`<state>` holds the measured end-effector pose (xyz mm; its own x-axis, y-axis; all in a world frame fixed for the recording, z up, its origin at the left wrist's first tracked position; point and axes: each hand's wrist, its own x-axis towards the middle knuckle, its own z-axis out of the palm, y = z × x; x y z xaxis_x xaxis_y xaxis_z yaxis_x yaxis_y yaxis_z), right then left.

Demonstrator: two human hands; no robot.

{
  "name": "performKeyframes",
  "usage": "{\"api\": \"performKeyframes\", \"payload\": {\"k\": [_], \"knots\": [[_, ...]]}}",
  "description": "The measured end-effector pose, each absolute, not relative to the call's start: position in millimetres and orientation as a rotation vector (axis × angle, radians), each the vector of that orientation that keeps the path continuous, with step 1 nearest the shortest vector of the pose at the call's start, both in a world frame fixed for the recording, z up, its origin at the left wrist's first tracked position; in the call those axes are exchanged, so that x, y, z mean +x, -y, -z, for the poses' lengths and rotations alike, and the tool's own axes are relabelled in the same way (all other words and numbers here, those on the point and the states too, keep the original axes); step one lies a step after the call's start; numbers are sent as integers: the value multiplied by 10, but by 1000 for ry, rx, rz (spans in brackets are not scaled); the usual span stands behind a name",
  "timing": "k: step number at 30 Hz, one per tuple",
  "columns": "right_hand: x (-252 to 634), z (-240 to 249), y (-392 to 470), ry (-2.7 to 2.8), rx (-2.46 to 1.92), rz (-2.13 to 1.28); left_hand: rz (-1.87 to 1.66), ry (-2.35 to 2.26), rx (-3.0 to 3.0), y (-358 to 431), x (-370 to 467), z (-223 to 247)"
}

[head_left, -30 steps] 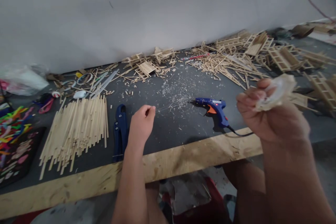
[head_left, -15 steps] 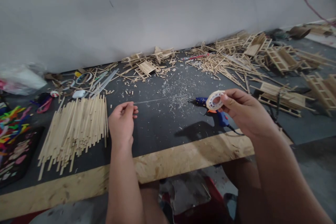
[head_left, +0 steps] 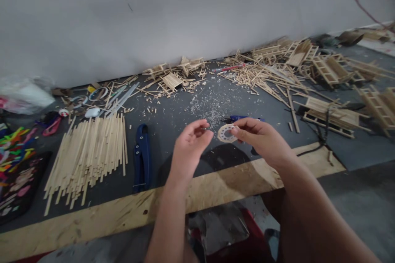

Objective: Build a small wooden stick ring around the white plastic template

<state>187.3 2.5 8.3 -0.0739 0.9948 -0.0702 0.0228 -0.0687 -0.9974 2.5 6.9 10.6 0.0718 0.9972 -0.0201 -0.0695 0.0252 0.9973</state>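
My right hand [head_left: 261, 137] holds a flat white ring-shaped spool [head_left: 226, 133] between thumb and fingers, above the front part of the dark table. Close to the spool's left side is my left hand [head_left: 190, 144], its thumb and fingertips nearly together; whatever they may hold is too small to make out. Behind my right hand lies a blue glue gun [head_left: 236, 118], mostly hidden by the hand. A blue cutter tool [head_left: 142, 156] rests on the table to the left of my left hand.
Many thin wooden sticks [head_left: 89, 152] lie at the left, beside colourful pieces [head_left: 14, 148] and a dark tray [head_left: 23, 189]. Small wooden frames [head_left: 335, 117] and loose sticks [head_left: 251, 74] cover the back and right. A pale wooden strip [head_left: 123, 213] edges the table.
My left hand has moved right, close to the spool, uncovering the blue cutter. My right hand and the spool have shifted left and slightly down. The thin strand between the hands no longer shows.
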Motion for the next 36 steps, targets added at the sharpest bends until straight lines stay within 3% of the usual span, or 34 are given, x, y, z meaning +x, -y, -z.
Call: {"api": "performKeyframes", "payload": {"k": [8,14,20,31,36], "knots": [[1762,-97,-15,1291,-1147,-1389,-986,-1090,1215,-66,133,-34],[1841,-68,-65,1167,-1366,-1265,-993,-1200,1196,-147,-66,-89],[1852,-128,-235,1277,-1480,-1134,-578,-1113,1392,-150,-342,-253],[457,-93,-1369,2297,-1273,-853,-185,-968,1584,-139,-440,-226],[-115,61,-1780,2374,-1324,-798,-151,-948,1616,-166,-444,-182]]}}
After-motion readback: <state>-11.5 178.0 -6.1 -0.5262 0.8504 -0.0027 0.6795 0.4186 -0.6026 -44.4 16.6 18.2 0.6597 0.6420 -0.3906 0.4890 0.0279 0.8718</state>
